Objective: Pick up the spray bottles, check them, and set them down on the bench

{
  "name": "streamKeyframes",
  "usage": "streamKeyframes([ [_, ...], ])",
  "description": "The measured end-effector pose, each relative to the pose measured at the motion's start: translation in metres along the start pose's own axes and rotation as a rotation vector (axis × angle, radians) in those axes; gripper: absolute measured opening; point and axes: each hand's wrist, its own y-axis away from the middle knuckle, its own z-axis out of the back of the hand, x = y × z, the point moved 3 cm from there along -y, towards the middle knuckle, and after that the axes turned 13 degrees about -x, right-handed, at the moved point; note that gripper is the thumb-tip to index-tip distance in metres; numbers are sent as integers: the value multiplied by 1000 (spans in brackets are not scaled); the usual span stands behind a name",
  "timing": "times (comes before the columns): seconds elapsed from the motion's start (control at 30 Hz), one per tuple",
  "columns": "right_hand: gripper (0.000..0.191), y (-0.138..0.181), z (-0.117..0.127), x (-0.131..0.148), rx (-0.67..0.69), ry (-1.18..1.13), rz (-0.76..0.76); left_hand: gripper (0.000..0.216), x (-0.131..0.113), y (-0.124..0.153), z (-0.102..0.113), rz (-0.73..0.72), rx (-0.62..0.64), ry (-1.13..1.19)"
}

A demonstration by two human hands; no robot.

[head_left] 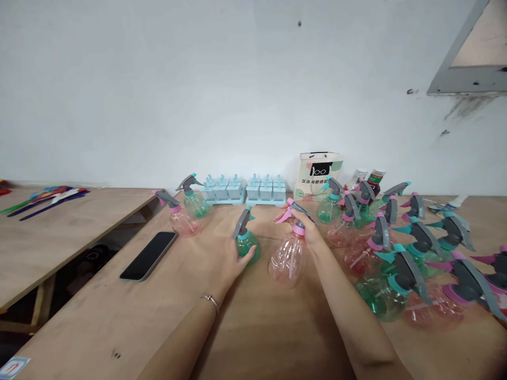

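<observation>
My left hand [229, 261] is wrapped round the body of a green spray bottle [249, 244] with a grey and teal trigger head. The thumb lies across its front. Just to the right, my right hand [307, 224] grips the grey and pink head of a clear pink spray bottle [288, 261]. Its fingers reach behind the head near the pink trigger. Both bottles are upright, and I cannot tell whether the pink one rests on the table. Left of them, another pink spray bottle [184, 220] stands beside a green spray bottle [196, 205].
Several pink and green spray bottles [382, 295] crowd the right side. A black phone [148, 257] lies at left. Light-blue ice-pop molds [266, 192] and a paper bag [317, 179] stand by the wall. A gap separates a second table [47, 232] with colourful strips.
</observation>
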Motion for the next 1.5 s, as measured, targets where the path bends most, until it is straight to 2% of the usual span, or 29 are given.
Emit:
streamKeyframes([
  [0.13, 41, 1, 0, -2, -90, -28, -72, 58, 5, 2, -1, -6, -3, -34],
  [0.37, 34, 5, -7, 1, 46, -124, -72, 57, -2, 1, 0, -115, -10, -113],
  [0.6, 34, 8, -8, 2, -64, -133, -100, 58, -6, -2, 3, -179, 22, -160],
  [0.8, 34, 13, -12, 9, -6, -179, -183, 61, 2, 0, 0, -143, 52, -147],
  [0.93, 33, 15, -10, 7, -85, -175, -141, 62, 2, 0, 1, -152, 47, -127],
  [1.0, 33, 14, -9, 7, -117, -159, -70, 63, 1, 0, 1, -140, 44, -118],
  [1.1, 27, 12, -9, 9, -86, -118, 40, 61, -2, -1, 1, -122, 45, -113],
  [1.23, 25, 10, -10, 9, 15, -60, 69, 62, -2, 0, 1, -122, 53, -115],
  [1.4, 30, 11, -7, 6, -37, 12, 110, 62, 0, -1, 1, -142, 40, -130],
  [1.5, 30, 9, -2, 4, -95, 98, 203, 63, 1, 0, -1, -172, 26, -114],
])
